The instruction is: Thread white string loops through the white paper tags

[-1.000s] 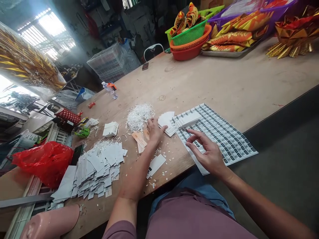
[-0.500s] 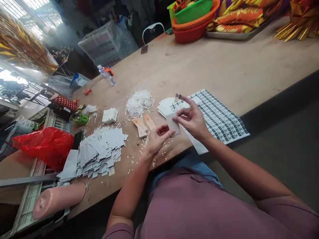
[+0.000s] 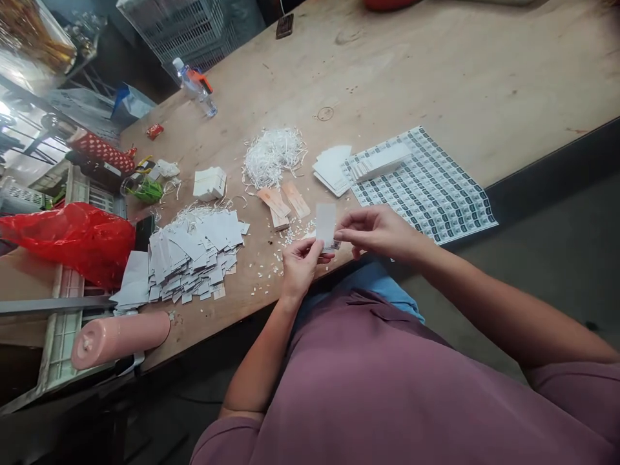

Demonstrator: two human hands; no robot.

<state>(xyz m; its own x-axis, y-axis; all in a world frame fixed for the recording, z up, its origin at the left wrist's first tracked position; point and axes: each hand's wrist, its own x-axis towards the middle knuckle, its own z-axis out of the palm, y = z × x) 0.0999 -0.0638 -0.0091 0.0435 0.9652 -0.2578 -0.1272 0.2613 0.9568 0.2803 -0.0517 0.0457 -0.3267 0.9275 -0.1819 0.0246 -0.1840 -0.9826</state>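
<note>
A small white card [image 3: 325, 221] stands upright between my hands, above the table's near edge. My left hand [image 3: 301, 263] pinches its lower left part between thumb and fingers. At the card's lower right corner, the thumb and fingers of my right hand [image 3: 375, 231] close on the edge. A small dark-printed sticker [image 3: 331, 245] shows along the bottom of the card, partly covered by fingers. Just beyond the hands lie orange printed slips [image 3: 279, 205] and scattered white bits [image 3: 261, 271]. A sheet of printed stickers [image 3: 436, 187] lies to the right, bearing a white card stack [image 3: 382, 161].
Left of my hands is a heap of white cards [image 3: 194, 258]. Shredded white strings [image 3: 274, 155], more white cards [image 3: 333, 169] and a small white stack [image 3: 210, 183] lie farther back. A pink tumbler [image 3: 121, 337], red plastic bag [image 3: 72, 239] and water bottle [image 3: 196, 87] are at left.
The sticker on my right index fingertip is now at the card's bottom edge. My right hand has come down to the card's corner. The view has tilted downward.
</note>
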